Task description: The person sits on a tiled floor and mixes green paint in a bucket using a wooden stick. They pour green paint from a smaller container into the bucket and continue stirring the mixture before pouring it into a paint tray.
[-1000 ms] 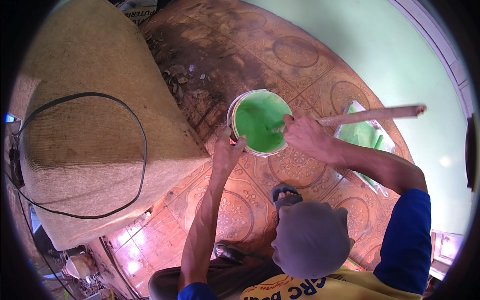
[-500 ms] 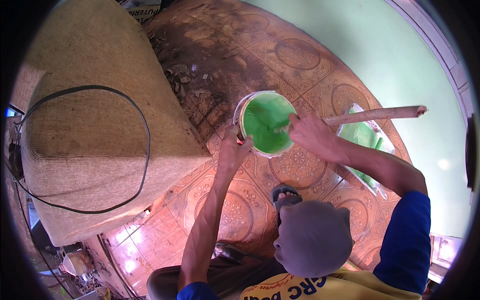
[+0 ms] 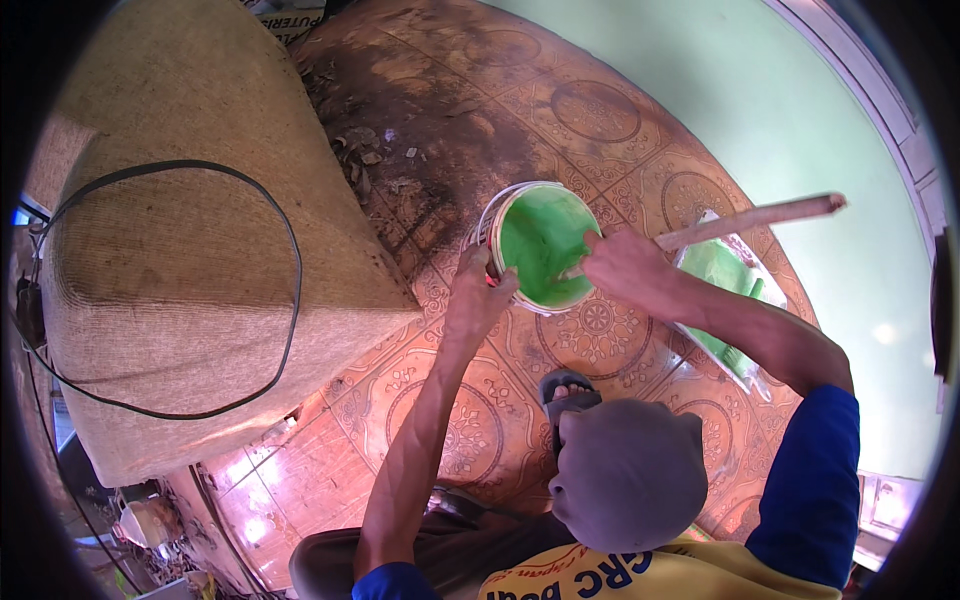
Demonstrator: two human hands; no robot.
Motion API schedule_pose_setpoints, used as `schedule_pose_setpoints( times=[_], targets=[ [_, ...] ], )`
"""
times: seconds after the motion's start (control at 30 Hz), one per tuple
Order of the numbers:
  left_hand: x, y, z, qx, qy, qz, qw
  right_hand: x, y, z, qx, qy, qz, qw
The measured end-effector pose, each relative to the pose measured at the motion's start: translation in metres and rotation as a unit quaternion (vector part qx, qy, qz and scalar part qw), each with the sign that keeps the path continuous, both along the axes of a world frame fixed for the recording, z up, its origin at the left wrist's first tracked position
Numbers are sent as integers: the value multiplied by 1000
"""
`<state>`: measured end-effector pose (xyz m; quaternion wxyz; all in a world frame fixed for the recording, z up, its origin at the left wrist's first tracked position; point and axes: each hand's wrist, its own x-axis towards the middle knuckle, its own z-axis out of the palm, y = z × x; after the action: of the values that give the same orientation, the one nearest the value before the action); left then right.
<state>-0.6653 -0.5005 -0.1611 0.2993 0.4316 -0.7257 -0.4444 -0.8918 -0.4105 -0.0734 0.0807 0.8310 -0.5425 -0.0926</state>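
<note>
My left hand (image 3: 482, 292) pinches the bucket (image 3: 497, 226) by its rim; right of it, my right hand (image 3: 628, 266) clasps a stick (image 3: 750, 220).

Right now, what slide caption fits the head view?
Left hand grips a bucket; right hand holds a stick in its green paint.

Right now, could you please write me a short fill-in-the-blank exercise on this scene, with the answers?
The left hand grips the bucket, which holds ____ paint. The right hand grips a stick whose outer end points toward the picture's ____ edge. The looped cable is coloured ____. The sleeve on the right arm is coloured ____.

Missing words: green; right; black; blue.
</note>
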Motion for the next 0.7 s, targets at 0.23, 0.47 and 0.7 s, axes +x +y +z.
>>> schedule_pose_setpoints(
  times=[0.23, 0.47, 0.7],
  targets=[
    [0, 4, 9, 2, -37, 6, 999, -6, -20, 3, -70, 43, -36, 996],
    [0, 1, 2, 7, -11, 2, 1000, 6, -6, 9, 9, -44, -36, 998],
    [-1, 0, 6, -4, -16, -4, 1000, -8, -17, 0, -17, 49, -38, 998]
  ],
)
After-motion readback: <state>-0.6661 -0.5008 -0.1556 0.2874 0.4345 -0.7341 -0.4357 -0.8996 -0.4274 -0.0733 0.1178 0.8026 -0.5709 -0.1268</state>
